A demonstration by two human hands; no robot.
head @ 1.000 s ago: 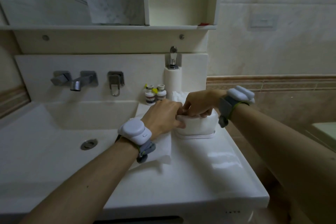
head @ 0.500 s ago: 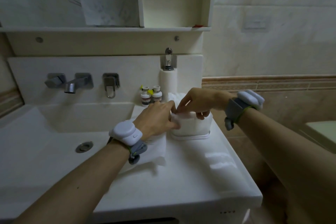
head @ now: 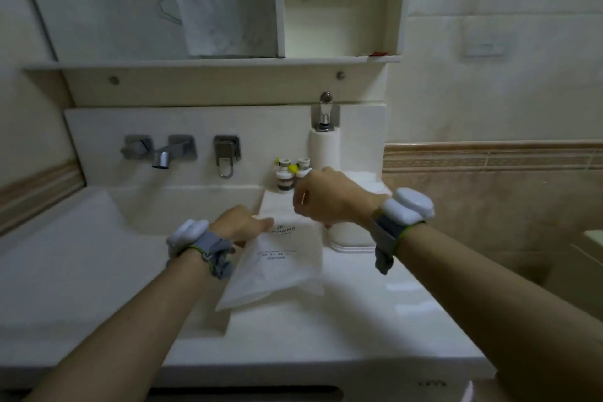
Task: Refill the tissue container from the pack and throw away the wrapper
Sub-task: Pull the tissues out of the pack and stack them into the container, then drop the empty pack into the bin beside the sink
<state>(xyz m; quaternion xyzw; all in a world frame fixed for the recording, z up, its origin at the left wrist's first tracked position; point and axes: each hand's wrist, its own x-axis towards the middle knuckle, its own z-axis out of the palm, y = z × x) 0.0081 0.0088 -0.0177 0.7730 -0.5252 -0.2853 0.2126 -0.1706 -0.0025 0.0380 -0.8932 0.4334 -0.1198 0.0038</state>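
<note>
White wrapper (head: 277, 268), one; container (head: 354, 235), one; two bottles (head: 293, 174).

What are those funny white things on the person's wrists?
Each bare forearm, with no sleeves, wears a rounded white plastic device on a grey fabric strap edged in yellow-green: one by the left hand, one by the right hand. Loose strap ends dangle underneath.
</note>
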